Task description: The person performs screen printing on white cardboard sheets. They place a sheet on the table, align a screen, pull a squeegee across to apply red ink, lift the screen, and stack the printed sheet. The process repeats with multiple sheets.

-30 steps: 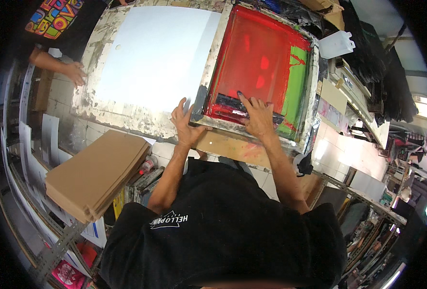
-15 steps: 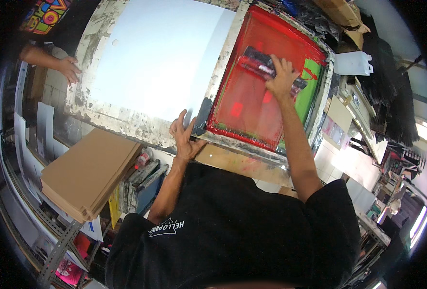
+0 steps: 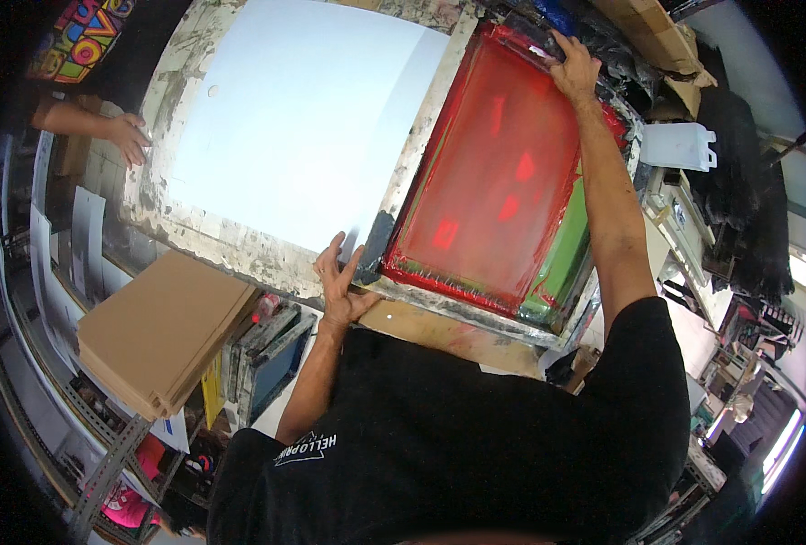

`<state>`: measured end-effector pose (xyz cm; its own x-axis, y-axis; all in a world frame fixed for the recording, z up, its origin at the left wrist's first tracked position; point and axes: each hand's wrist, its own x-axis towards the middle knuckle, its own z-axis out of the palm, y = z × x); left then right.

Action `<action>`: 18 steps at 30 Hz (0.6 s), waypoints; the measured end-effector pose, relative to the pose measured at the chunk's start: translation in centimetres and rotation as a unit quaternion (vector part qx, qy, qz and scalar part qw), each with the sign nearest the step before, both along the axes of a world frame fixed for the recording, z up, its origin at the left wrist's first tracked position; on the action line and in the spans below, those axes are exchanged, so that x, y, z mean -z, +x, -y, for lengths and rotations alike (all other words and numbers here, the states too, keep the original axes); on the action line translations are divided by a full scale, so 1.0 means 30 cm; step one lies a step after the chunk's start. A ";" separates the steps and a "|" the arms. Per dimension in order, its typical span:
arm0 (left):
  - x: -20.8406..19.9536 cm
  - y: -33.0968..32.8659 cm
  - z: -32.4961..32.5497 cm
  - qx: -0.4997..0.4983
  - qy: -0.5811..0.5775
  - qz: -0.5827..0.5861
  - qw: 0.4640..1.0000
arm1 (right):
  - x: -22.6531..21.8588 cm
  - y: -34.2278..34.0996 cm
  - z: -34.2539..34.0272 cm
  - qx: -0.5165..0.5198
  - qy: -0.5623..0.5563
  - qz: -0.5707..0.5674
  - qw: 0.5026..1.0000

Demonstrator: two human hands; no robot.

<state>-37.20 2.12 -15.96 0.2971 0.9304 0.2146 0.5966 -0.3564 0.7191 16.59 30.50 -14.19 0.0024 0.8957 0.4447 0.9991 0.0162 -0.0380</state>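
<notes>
Squeegee (image 3: 527,42) farther off, in right grip (image 3: 577,73)

We look into a cluttered workshop: a slotted metal rack (image 3: 111,477) at lower left, a pale wall (image 3: 766,82) at upper right, a pale floor (image 3: 694,341) at right. A white strip (image 3: 782,451), perhaps a window, glows at lower right.

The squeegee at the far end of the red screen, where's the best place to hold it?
Probably hold the squeegee by its upper long edge, near the middle, coming from above on the person's side. It's a long, narrow bar lying across the far end of the red screen, so a middle hold should balance best. Red ink beside it makes reaching low look messy.
</notes>
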 end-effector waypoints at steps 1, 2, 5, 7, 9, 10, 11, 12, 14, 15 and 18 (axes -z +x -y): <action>0.001 0.006 -0.010 0.000 0.000 0.004 1.000 | -0.004 0.035 -0.026 -0.023 0.013 -0.011 1.000; -0.006 0.005 0.004 -0.011 -0.004 0.000 1.000 | -0.059 -0.050 -0.025 0.006 -0.065 -0.003 0.998; -0.023 0.006 0.014 -0.009 0.001 0.004 1.000 | -0.060 -0.099 0.018 0.021 -0.055 0.003 0.998; -0.029 0.009 0.010 -0.007 0.016 0.013 1.000 | -0.060 -0.118 0.046 -0.026 -0.020 -0.011 0.999; -0.019 0.000 0.013 0.004 0.030 -0.007 1.000 | -0.036 -0.150 0.099 -0.034 -0.003 0.013 0.999; -0.010 -0.001 0.014 0.011 0.039 -0.015 0.999 | -0.023 -0.162 0.137 -0.016 -0.001 0.013 1.000; 0.004 -0.006 0.017 0.016 0.038 -0.001 0.999 | -0.022 -0.195 0.169 -0.017 -0.004 -0.003 1.000; 0.013 -0.010 0.022 0.021 0.037 0.013 0.999 | -0.034 -0.243 0.214 -0.017 -0.007 -0.020 1.000; 0.021 -0.012 0.025 0.024 0.051 0.041 0.998 | -0.069 -0.333 0.318 -0.017 -0.024 -0.061 0.998; 0.014 -0.013 0.025 0.021 0.050 0.053 0.997 | -0.084 -0.382 0.377 -0.002 -0.044 -0.064 0.997; 0.002 -0.008 0.025 0.023 0.051 0.081 0.995 | -0.127 -0.514 0.568 0.022 -0.080 -0.067 0.994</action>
